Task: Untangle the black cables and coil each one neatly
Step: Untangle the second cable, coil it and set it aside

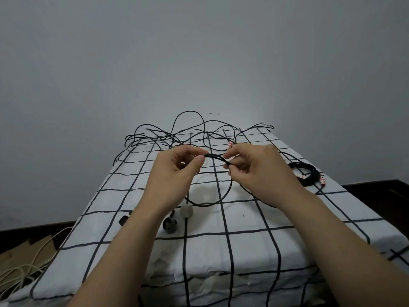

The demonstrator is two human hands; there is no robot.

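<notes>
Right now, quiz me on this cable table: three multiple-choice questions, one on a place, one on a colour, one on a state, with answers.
1. Where does the coiled cable lie?
A. on the cloth, right side
B. on the floor
C. under the table

2. What colour are the cloth's grid lines?
A. red
B. black
C. green

3. What are the left hand and right hand doing?
A. lying flat
B. pinching one cable loop
C. holding scissors

Answers: 1 A, it rests right of the right hand; 2 B, black lines cross white fabric; 3 B, both hands' fingers pinch the loop.
</notes>
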